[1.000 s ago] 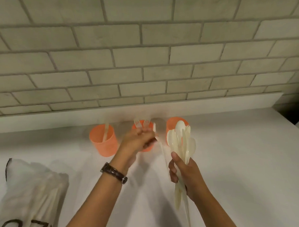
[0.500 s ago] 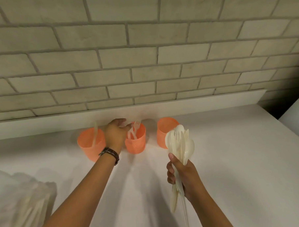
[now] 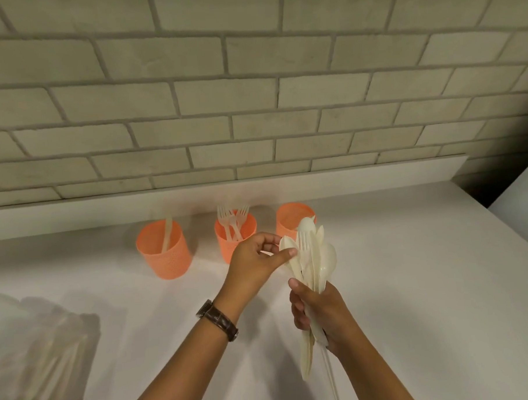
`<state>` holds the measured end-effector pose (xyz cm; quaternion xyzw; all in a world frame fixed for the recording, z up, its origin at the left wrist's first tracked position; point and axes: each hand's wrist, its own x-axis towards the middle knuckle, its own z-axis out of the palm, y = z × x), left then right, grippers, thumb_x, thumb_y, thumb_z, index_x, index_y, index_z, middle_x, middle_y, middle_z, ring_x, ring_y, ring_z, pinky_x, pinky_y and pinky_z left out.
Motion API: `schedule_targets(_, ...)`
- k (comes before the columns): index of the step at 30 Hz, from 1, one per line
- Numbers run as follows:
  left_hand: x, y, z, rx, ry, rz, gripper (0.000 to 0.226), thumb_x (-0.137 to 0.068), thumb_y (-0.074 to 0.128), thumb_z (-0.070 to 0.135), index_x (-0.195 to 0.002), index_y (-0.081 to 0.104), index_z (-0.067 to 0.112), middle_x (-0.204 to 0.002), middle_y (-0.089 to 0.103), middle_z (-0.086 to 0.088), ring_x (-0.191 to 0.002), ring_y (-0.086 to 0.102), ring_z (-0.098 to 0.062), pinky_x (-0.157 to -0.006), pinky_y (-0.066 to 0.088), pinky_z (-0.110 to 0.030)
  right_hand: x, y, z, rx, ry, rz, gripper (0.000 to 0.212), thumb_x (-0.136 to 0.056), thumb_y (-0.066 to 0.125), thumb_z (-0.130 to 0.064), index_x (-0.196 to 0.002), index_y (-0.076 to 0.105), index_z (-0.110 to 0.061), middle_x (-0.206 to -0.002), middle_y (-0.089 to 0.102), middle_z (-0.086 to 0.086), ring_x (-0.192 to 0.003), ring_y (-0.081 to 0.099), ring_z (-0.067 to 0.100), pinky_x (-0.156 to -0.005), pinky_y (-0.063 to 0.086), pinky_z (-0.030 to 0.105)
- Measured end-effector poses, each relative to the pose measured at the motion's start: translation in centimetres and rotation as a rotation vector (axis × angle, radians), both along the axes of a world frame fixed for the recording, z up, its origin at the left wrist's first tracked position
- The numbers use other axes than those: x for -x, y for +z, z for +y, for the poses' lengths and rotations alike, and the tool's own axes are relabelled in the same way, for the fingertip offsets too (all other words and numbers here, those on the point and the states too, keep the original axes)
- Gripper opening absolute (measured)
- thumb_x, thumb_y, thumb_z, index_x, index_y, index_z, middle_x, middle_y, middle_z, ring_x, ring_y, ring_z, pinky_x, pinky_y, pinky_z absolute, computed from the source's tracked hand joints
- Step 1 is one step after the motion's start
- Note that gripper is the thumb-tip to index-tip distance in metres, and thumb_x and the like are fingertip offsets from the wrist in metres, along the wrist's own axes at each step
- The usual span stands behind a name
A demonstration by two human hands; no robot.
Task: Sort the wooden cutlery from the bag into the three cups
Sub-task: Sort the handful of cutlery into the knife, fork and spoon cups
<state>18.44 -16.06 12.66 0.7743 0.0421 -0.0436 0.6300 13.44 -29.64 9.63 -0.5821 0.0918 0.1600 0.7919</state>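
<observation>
Fingers (image 3: 296,316) of the right hand (image 3: 325,315) curl round a cutlery bundle (image 3: 316,258), held upright above the worktop (image 3: 426,283). The left hand (image 3: 250,261) pinches a spoon (image 3: 287,247) at the bundle's left edge. Three cups (image 3: 168,255) stand behind by the wall (image 3: 252,94), with forks (image 3: 233,219) in the middle one. The bag (image 3: 36,346) lies well left.

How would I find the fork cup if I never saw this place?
Below the brick wall, look on the white counter. Take the middle cup of the orange row. Only it has forks poking out, prongs up; the left cup holds one plain stick.
</observation>
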Motion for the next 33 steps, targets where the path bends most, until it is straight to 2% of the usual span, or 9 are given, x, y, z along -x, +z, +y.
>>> schedule_targets(3, -0.1, 0.5, 0.3, 0.054, -0.030, 0.036, 0.021, -0.076, 0.074, 0.014, -0.095, 0.069, 0.007, -0.072, 0.065, 0.000, -0.056, 0.060, -0.004, -0.061, 0.053, -0.017, 0.1, 0.1, 0.2, 0.011, -0.016, -0.021, 0.037, -0.088, 0.057, -0.044, -0.087, 0.053, -0.007, -0.052, 0.045, 0.004, -0.039, 0.035, 0.014, -0.042, 0.033, 0.023)
schedule_targets(6, -0.1, 1.2, 1.0, 0.147, -0.013, 0.069, 0.021, -0.078, 0.071, 0.004, -0.098, 0.067, -0.001, -0.068, 0.066, -0.007, -0.053, 0.063, -0.007, -0.061, 0.057, -0.018, -0.1, 0.3, 0.6, 0.026, -0.030, -0.019, 0.034, -0.094, 0.049, -0.038, -0.094, 0.056, -0.005, -0.052, 0.046, 0.005, -0.039, 0.035, 0.014, -0.042, 0.033, 0.023)
schedule_targets(11, -0.3, 2.5, 3.6, 0.265, 0.069, 0.118, 0.006, -0.084, 0.065, 0.007, -0.089, 0.065, 0.005, -0.072, 0.066, -0.011, -0.051, 0.065, -0.010, -0.059, 0.059, -0.024, -1.0, 0.6, 1.2, 0.047, -0.057, 0.031, 0.028, -0.094, 0.054, -0.032, -0.091, 0.057, -0.004, -0.056, 0.055, 0.009, -0.040, 0.044, 0.015, -0.041, 0.039, 0.024)
schedule_targets(15, -0.9, 3.6, 7.8, 0.397, 0.217, 0.095, 0.011, -0.095, 0.049, 0.015, -0.087, 0.054, 0.009, -0.063, 0.067, -0.005, -0.046, 0.064, -0.010, -0.049, 0.056, -0.021, -1.6, 0.3, 1.9, 0.034, -0.073, 0.049, 0.025, -0.094, 0.054, -0.031, -0.092, 0.058, -0.006, -0.055, 0.056, 0.006, -0.039, 0.042, 0.014, -0.039, 0.037, 0.023)
schedule_targets(17, -1.3, 3.8, 10.5, 0.487, 0.313, 0.058, 0.013, -0.098, 0.042, 0.015, -0.088, 0.048, 0.010, -0.075, 0.068, -0.012, -0.055, 0.069, -0.013, -0.052, 0.057, -0.022, -1.6, -0.1, 2.4, 0.040, -0.076, 0.054, 0.025, -0.094, 0.054, -0.031, -0.090, 0.057, -0.007, -0.055, 0.055, 0.006, -0.039, 0.042, 0.014, -0.039, 0.037, 0.023)
schedule_targets(21, -1.4, 4.5, 15.6, 0.805, 0.406, -0.029, 0.012, -0.099, 0.035, 0.007, -0.090, 0.043, 0.006, -0.080, 0.067, -0.017, -0.072, 0.073, -0.020, -0.061, 0.058, -0.023, -1.6, -0.6, 3.2, 0.024, -0.063, 0.075, 0.023, -0.093, 0.055, -0.030, -0.089, 0.057, -0.008, -0.055, 0.052, 0.006, -0.040, 0.041, 0.014, -0.040, 0.036, 0.022)
schedule_targets(25, -1.3, 4.6, 18.7, 0.964, 0.541, -0.123, 0.016, -0.095, 0.049, 0.013, -0.082, 0.054, 0.005, -0.064, 0.069, -0.004, -0.069, 0.072, -0.021, -0.072, 0.059, -0.026, -1.7, -0.7, 4.3, 0.003, -0.042, 0.087, 0.022, -0.093, 0.055, -0.030, -0.091, 0.055, -0.008, -0.055, 0.050, 0.005, -0.039, 0.040, 0.013, -0.039, 0.036, 0.020)
schedule_targets(30, -1.9, 1.7, 19.5, 0.852, 0.535, -0.034, 0.012, -0.093, 0.047, 0.000, -0.090, 0.058, 0.002, -0.091, 0.062, -0.006, -0.067, 0.071, -0.007, -0.068, 0.056, -0.015, -1.8, -0.7, 5.1, 0.015, -0.033, 0.094, 0.023, -0.092, 0.057, -0.029, -0.091, 0.054, -0.007, -0.056, 0.048, 0.006, -0.040, 0.038, 0.013, -0.040, 0.034, 0.020)
schedule_targets(33, -1.8, 0.7, 19.6, 0.986, 0.519, 0.043, 0.013, -0.090, 0.049, -0.005, -0.096, 0.060, 0.000, -0.096, 0.063, -0.012, -0.069, 0.072, -0.012, -0.072, 0.057, -0.020, -1.7, -0.8, 5.4, 0.016, -0.021, 0.086, 0.024, -0.092, 0.056, -0.030, -0.092, 0.054, -0.006, -0.057, 0.047, 0.007, -0.041, 0.038, 0.013, -0.041, 0.033, 0.020)
